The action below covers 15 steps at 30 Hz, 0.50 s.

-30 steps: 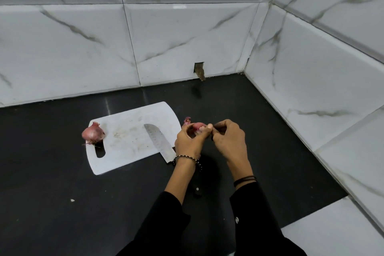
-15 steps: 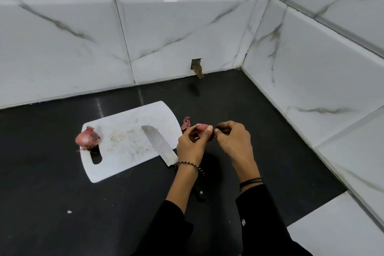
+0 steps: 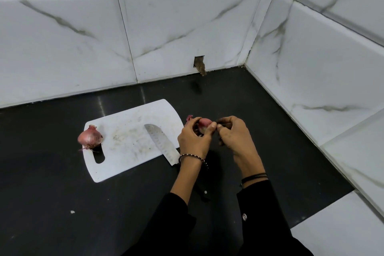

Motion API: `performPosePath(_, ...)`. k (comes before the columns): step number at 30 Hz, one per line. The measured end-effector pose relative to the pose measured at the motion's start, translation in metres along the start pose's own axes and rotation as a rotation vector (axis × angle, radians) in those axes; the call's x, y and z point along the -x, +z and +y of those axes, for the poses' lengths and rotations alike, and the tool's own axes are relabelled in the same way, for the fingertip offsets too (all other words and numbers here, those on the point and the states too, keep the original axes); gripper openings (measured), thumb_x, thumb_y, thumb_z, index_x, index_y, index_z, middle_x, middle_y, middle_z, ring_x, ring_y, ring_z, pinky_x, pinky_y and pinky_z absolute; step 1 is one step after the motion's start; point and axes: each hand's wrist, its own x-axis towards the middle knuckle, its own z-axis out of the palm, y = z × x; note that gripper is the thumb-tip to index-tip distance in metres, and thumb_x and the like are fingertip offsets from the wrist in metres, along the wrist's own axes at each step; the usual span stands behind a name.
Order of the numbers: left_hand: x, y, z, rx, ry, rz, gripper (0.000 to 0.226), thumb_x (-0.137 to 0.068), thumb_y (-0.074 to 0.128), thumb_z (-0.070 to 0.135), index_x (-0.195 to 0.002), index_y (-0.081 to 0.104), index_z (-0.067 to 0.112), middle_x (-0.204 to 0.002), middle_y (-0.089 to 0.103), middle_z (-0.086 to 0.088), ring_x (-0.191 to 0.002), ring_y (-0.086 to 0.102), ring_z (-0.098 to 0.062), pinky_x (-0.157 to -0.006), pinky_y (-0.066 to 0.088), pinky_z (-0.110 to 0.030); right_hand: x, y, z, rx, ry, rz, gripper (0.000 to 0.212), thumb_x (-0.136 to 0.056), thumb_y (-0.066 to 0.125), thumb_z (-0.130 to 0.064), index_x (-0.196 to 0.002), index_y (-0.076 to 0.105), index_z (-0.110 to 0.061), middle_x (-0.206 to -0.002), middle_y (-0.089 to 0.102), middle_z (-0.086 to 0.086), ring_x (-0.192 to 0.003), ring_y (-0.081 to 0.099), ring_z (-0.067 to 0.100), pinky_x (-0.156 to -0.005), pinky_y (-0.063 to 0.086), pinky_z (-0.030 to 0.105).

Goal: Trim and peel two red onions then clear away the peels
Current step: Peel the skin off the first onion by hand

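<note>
I saw an unpeeled onion [image 3: 89, 138] at the cutting board's [image 3: 124, 151] left edge and the knife [image 3: 161, 143] lying right. Beyond, my left hand [image 3: 193, 141] cupped the second onion [image 3: 204, 123] while my right hand [image 3: 236, 137] pinched its end.

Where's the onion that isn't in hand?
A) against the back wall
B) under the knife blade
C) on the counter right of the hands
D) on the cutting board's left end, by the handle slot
D: the loose onion sits on the cutting board beside its slot, while the left hand and right hand hold the other onion.
</note>
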Motion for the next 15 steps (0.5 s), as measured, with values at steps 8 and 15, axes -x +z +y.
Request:
performPosePath(8,-0.008,-0.002,0.0,-0.065,0.031,-0.019,0.041,-0.086,0.075,0.034,-0.122,0.065,0.017,-0.111,0.068,0.0,-0.1,0.06,-0.01,-0.086,0.043,-0.017,-0.01,0.001,-0.013,0.057,0.073,-0.116,0.016,-0.098,0.052,-0.006,-0.108,0.063,-0.01,-0.089,0.066,0.009,-0.069,0.058,0.014,-0.055,0.048,0.026)
performPosePath(15,-0.016,-0.001,0.004,-0.146,0.095,-0.034,0.039,-0.09,0.071,0.025,-0.126,0.061,0.014,-0.12,0.061,-0.006,-0.108,0.056,-0.017,-0.088,0.038,-0.016,-0.022,0.005,-0.016,0.12,0.084,-0.148,0.022,-0.098,0.051,-0.01,-0.117,0.062,-0.009,-0.088,0.064,0.008,-0.07,0.059,0.013,-0.047,0.044,0.019)
